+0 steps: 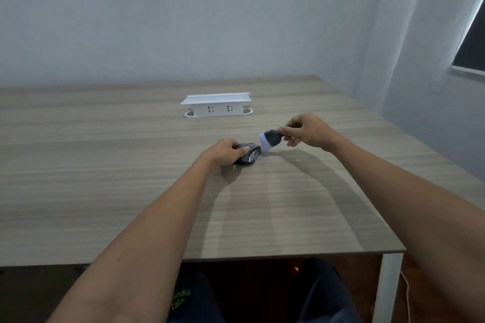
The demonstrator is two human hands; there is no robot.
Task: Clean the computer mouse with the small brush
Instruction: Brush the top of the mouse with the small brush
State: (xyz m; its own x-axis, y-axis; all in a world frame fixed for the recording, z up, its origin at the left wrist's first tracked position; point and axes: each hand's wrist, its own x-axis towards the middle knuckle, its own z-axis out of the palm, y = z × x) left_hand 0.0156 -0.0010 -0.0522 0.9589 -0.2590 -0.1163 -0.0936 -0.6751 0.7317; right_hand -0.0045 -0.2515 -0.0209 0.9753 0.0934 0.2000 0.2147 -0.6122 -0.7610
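Note:
A dark grey computer mouse (250,157) lies on the wooden table (131,191) near its middle. My left hand (225,153) grips the mouse from the left, thumb on top, and hides its left half. My right hand (305,131) pinches a small brush (270,140) by its dark rounded handle. The brush's pale bristles point down and left, just above the mouse's right end; whether they touch it I cannot tell.
A white desktop power socket box (216,105) stands on the table behind the hands. The table's right edge and a white leg (385,286) are at the right. A window (472,42) is on the right wall. My knees show below the front edge.

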